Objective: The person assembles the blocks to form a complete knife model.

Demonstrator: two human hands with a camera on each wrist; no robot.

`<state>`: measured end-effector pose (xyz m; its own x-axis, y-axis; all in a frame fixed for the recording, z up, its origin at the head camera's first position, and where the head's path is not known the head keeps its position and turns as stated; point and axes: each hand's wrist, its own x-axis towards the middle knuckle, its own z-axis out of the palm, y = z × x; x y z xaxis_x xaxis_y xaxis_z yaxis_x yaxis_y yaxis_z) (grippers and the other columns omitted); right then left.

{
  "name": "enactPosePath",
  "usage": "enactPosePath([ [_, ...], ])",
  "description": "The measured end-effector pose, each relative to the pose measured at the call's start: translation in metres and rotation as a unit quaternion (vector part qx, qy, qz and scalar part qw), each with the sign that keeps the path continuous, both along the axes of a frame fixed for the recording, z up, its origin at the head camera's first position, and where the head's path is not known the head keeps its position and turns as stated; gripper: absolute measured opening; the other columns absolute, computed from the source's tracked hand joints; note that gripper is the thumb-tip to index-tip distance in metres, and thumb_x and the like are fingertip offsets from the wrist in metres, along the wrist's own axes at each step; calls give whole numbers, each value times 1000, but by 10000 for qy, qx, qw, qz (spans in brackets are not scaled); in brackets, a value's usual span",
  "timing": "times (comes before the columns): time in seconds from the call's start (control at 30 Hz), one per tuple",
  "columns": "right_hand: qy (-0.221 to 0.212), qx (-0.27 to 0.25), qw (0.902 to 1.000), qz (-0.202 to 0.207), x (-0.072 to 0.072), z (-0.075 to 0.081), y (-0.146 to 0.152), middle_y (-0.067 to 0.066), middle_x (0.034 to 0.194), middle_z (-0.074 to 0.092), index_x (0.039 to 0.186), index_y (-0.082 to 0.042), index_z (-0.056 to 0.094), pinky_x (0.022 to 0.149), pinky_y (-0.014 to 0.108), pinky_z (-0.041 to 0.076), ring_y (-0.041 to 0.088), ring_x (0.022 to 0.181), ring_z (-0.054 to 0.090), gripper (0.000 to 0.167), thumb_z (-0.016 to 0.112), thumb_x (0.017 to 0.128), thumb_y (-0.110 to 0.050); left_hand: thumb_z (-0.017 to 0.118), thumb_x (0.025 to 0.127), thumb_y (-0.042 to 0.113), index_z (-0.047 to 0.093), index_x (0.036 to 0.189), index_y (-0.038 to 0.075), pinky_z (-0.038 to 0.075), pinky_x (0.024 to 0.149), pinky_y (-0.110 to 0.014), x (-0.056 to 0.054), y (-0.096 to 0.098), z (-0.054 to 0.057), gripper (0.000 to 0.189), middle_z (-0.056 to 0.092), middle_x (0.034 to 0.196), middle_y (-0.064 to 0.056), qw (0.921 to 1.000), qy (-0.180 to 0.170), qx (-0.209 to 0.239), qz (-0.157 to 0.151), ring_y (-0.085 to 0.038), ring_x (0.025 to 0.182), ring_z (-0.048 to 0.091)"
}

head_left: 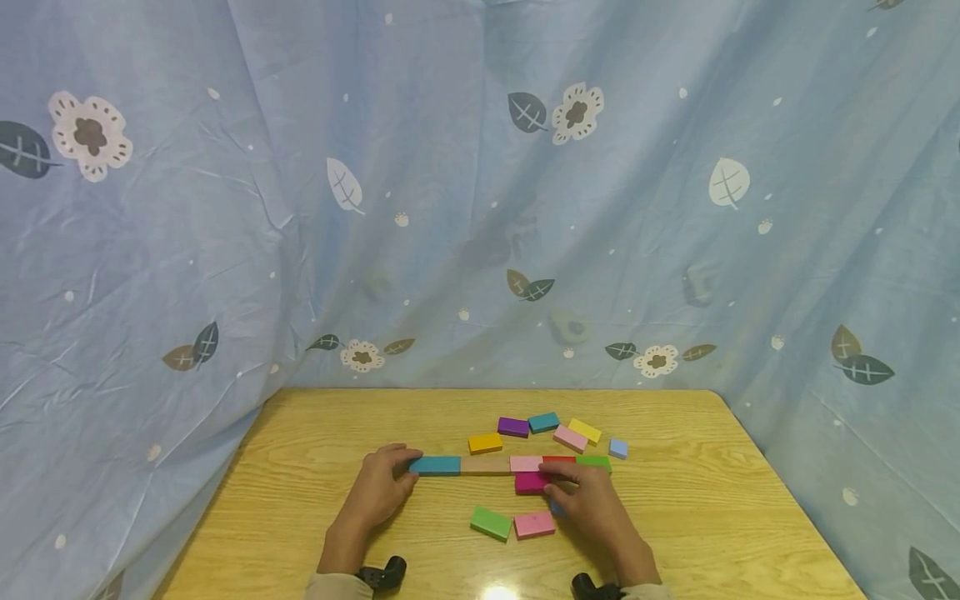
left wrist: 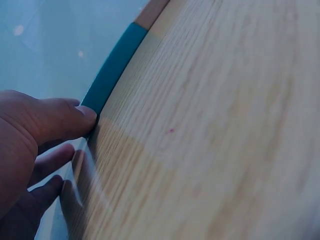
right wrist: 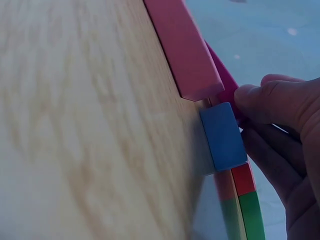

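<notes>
"From my remote station, what are the fingers holding?"

"Those of the left hand [head_left: 378, 487] are pinching the blue block [head_left: 437, 466], which is ending a row [head_left: 491, 467] on the tabletop [head_left: 285, 517]; those of the right hand [head_left: 592, 504] are grasping the magenta block [head_left: 529, 483] by one end, just nearer me than the row. Whether it's resting down, I can't tell."

"How am I expecting it to handle?"

"I'm judging it light, stiff, hardly fragile, its smooth-looking faces perhaps slippery. I'm favouring opposite long sides, near that end."
</notes>
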<state>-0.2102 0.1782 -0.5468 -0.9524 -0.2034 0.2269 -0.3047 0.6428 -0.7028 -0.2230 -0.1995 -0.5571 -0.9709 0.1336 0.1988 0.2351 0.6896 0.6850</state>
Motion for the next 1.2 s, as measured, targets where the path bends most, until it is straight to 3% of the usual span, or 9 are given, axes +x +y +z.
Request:
enactPosePath([
  [0.33,457,132,9987,200,2,0,-5,3,121,83,123,-11,84,99,42,66,25,119,78,34,86,91,-1,81,96,2,81,129,8,50,116,-70,0,0,-1,34,69,144,-23,10000,40,-8,8,-51,140,61],
  [0.53,688,6,9969,385,2,0,-9,-8,109,83,112,-16,85,92,34,68,13,106,79,30,86,89,3,81,96,2,80,129,8,51,114,-70,0,0,0,34,69,144,-24,10000,75,-35,-8,-51,139,61],
  [0.73,775,43,9960,451,-1,0,-13,-8,106,83,107,-15,85,87,32,67,7,100,76,27,85,88,4,81,96,2,80,130,8,51,115,-69,-1,0,0,34,69,144,-24,10000,64,-40,25,-51,140,61],
  [1.2,767,107,9965,315,-6,-4,-18,-9,104,83,106,-16,84,87,30,67,8,100,77,28,84,89,6,82,95,2,80,129,9,51,113,-72,-1,-1,0,34,69,143,-25,9999,121,-95,-8,-53,137,61],
])
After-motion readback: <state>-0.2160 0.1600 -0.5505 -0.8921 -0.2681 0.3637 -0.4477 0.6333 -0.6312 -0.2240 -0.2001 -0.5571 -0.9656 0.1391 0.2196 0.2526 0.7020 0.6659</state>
